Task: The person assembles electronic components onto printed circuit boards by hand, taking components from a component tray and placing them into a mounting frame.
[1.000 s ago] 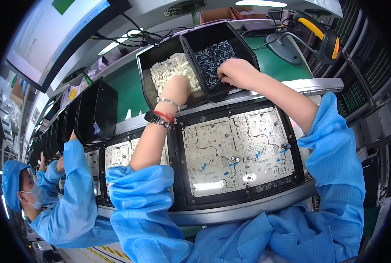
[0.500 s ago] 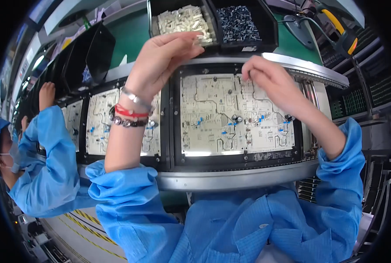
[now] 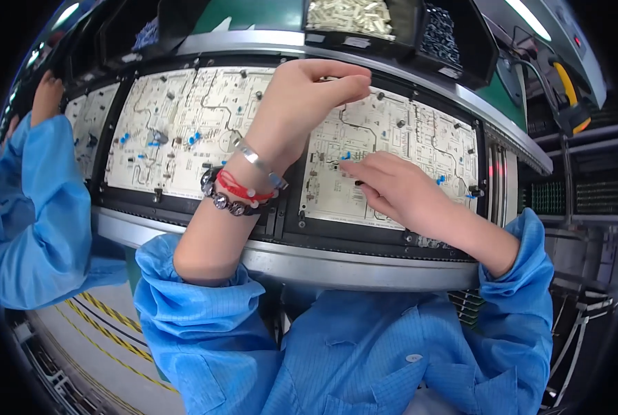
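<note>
A white printed circuit board [image 3: 337, 202] with blue and black components lies in a black carrier frame [image 3: 289, 207] before me. Over its left part is my right hand [image 3: 402, 194], fingers bent and closed; a small black component shows between the fingertips, close to the board's surface. Higher up, above the board's upper left corner, hovers my left hand [image 3: 309, 97], thumb and fingers pressed together. Whatever it may hold is hidden by the fingers. A metal bangle and two beaded bracelets circle my left wrist.
Beyond the metal rail [image 3: 253, 41] stand a black bin of white connectors [image 3: 350, 16] and a bin of dark small parts [image 3: 440, 34]. Another board [image 3: 177, 104] lies left, near a co-worker's blue sleeve [image 3: 42, 200]. A yellow-black handheld scanner [image 3: 570, 104] stands right.
My right hand has come down from the board's upper edge to its left middle. My left hand has moved from by the connector bin to over the board. The view has shifted.
</note>
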Demonstrator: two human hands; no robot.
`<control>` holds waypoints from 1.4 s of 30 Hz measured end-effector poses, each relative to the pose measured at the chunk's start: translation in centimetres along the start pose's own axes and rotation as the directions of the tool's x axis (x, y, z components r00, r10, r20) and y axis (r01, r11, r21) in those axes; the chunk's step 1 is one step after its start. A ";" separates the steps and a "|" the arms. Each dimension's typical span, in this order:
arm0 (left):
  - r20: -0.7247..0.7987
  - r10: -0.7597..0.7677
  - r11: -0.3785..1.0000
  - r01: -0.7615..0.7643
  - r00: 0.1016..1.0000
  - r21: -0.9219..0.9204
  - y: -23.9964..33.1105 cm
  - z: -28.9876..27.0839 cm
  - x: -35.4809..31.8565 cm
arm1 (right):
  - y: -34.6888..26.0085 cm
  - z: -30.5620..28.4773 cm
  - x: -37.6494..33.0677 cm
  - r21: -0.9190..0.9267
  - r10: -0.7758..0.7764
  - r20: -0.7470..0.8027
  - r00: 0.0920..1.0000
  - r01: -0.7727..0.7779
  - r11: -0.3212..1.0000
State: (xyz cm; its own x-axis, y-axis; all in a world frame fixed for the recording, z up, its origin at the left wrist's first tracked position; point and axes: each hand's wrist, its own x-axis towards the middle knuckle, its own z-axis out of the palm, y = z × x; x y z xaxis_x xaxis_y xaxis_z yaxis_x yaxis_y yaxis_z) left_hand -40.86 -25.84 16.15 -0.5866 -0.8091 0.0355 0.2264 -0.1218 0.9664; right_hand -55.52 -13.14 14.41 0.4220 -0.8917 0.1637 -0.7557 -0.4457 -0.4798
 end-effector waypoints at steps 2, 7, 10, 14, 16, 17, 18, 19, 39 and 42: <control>-0.020 0.022 1.000 -0.022 1.000 -0.016 -0.2 -0.3 0.0 | -0.4 0.3 0.2 -0.001 0.006 -0.059 0.998 -0.006 1.000; 0.049 0.000 0.999 -0.002 0.999 0.032 -0.5 -0.5 0.0 | -0.6 -0.2 0.3 0.114 0.154 -0.007 0.988 -0.152 0.982; 0.042 -0.010 0.999 0.008 0.999 0.049 -0.2 -0.2 -0.1 | -0.7 -0.3 0.6 0.104 0.146 -0.017 0.989 -0.143 0.984; 0.059 0.000 0.999 -0.003 0.998 0.050 -0.2 -0.1 0.0 | -0.8 -0.5 0.9 0.040 0.105 -0.002 0.994 -0.105 0.994; 0.060 -0.002 0.999 -0.001 0.998 0.053 -0.3 0.0 0.0 | -0.9 -0.5 1.0 0.021 0.119 0.008 0.993 -0.119 0.993; 0.063 0.002 0.999 -0.005 0.998 0.047 -0.4 0.1 0.0 | -0.9 -0.5 1.0 0.022 0.117 0.011 0.993 -0.117 0.993; 0.066 0.006 0.999 -0.009 0.998 0.042 -0.5 0.1 0.0 | -0.9 -0.6 1.1 0.030 0.124 0.023 0.992 -0.124 0.992; 0.065 0.005 0.999 -0.008 0.998 0.042 -0.5 0.2 0.1 | -0.9 -0.6 1.1 0.036 0.133 0.035 0.991 -0.134 0.990; 0.073 -0.024 0.967 0.005 0.997 0.255 0.0 1.0 -0.1 | -1.8 -1.1 0.4 -0.347 0.015 -0.019 1.000 -0.021 0.938; 0.076 -0.069 0.966 0.048 0.995 0.255 -1.3 1.2 -0.2 | 0.3 -5.1 1.1 0.039 0.206 -0.039 0.978 -0.205 0.978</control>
State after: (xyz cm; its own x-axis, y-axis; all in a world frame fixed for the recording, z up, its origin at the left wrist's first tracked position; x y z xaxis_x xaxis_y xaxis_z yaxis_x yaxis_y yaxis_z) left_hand -41.99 -24.85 15.17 -0.6579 -0.7530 -0.0126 -0.0080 -0.0097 0.9999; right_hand -57.85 -14.64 18.79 0.2374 -0.9668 0.0942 -0.8059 -0.2502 -0.5366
